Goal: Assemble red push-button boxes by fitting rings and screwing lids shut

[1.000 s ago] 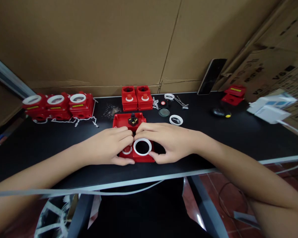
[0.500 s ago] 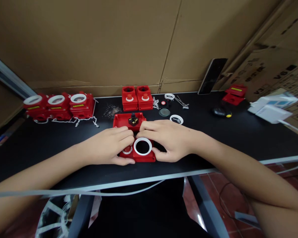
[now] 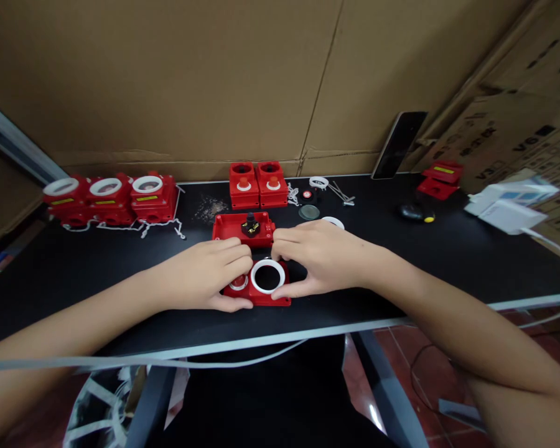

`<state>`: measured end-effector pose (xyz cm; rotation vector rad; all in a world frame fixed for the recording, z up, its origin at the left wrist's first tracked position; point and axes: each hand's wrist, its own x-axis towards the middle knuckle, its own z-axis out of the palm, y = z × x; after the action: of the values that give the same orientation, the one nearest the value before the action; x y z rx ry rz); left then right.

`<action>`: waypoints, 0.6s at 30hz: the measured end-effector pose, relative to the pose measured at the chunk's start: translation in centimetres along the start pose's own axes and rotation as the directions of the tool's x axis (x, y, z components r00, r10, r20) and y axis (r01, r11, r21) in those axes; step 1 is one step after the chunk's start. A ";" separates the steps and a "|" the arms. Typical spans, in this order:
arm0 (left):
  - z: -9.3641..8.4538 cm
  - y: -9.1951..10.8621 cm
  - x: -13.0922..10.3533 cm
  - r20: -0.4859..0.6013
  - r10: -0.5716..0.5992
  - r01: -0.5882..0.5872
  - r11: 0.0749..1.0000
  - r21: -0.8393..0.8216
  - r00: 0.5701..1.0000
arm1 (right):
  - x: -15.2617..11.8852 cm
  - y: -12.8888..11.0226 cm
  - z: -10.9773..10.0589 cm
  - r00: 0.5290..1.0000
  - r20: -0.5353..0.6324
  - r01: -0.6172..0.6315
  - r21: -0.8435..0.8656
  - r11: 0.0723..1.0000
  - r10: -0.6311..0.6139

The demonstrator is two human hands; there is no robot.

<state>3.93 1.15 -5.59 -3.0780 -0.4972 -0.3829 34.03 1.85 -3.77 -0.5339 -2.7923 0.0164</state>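
Bench arrangement as seen from your head camera, with every place given from the red cover. Directly beyond the cover, with little space between, you see the open red base bearing a black fitting; it is the closest obstacle on that side. Farther beyond stand two red units, side by side. Far to the left of the cover and beyond it is a row of three red units with white cord in front. Beyond the cover to the right lie a glass disc, metal rods and a pale ring, the last partly hidden by your right hand. Well apart to the right are a black-and-yellow object, a leaning phone and stacked red parts.

Your left hand is closed over the cover's left end, fingers curled by the red knob and thumb along the near edge. Your right hand is half spread: its thumb meets the lower right of the white ring on the cover, and its curled fingers lie past the far right corner. Whether it grips anything, you cannot tell.

The cover lies flat between your two hands, knob toward the left one, ring toward the right.
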 end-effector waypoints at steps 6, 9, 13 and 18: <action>0.0 0.1 0.0 0.010 -0.022 0.022 1.000 -0.010 1.000 | 0.0 -0.1 -0.3 0.999 0.032 -0.028 0.042 0.999 0.026; 0.1 0.1 0.1 0.010 -0.014 0.014 1.000 -0.004 1.000 | 0.0 0.0 -0.4 0.995 0.084 -0.049 0.048 0.998 0.045; 0.2 0.0 0.1 0.009 -0.005 0.005 1.000 0.003 1.000 | 0.2 0.1 -0.2 0.996 0.078 -0.042 -0.029 0.999 0.045; 0.0 -0.1 0.0 0.005 0.000 0.000 1.000 0.005 1.000 | 0.2 0.1 0.1 1.000 0.017 0.009 -0.099 0.995 -0.007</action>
<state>3.93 1.22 -5.62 -3.0753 -0.4967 -0.3734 33.87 2.02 -3.84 -0.5490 -2.8231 -0.1207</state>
